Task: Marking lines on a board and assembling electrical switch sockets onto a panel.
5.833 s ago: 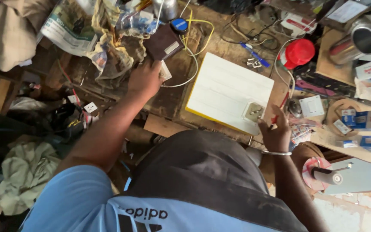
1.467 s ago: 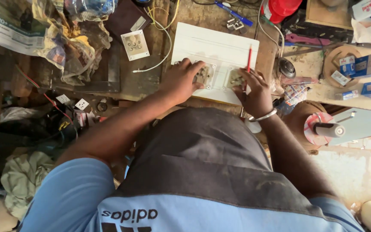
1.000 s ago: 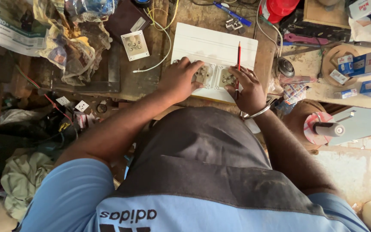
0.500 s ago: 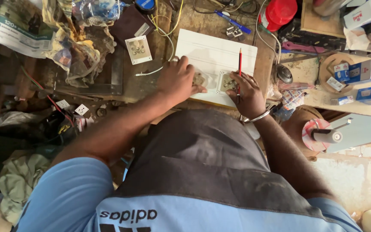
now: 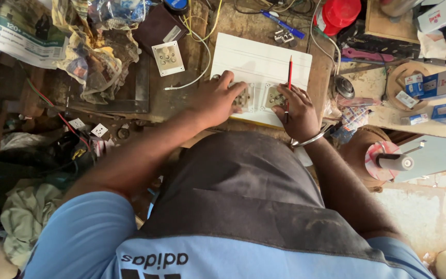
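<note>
I see bare room only on the far half of the white board (image 5: 264, 59). My left hand (image 5: 215, 98) and right hand (image 5: 298, 111) crowd its near edge. A loose socket plate (image 5: 168, 58) and wires (image 5: 200, 39) block the left; the red cap (image 5: 340, 13) and boxes (image 5: 434, 85) hem the bench's right edge.

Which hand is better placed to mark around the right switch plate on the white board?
Probably the right hand: it already holds the red pencil upright beside the right switch plate on the white board. The left hand is pressed on the left plate, pinning it.
</note>
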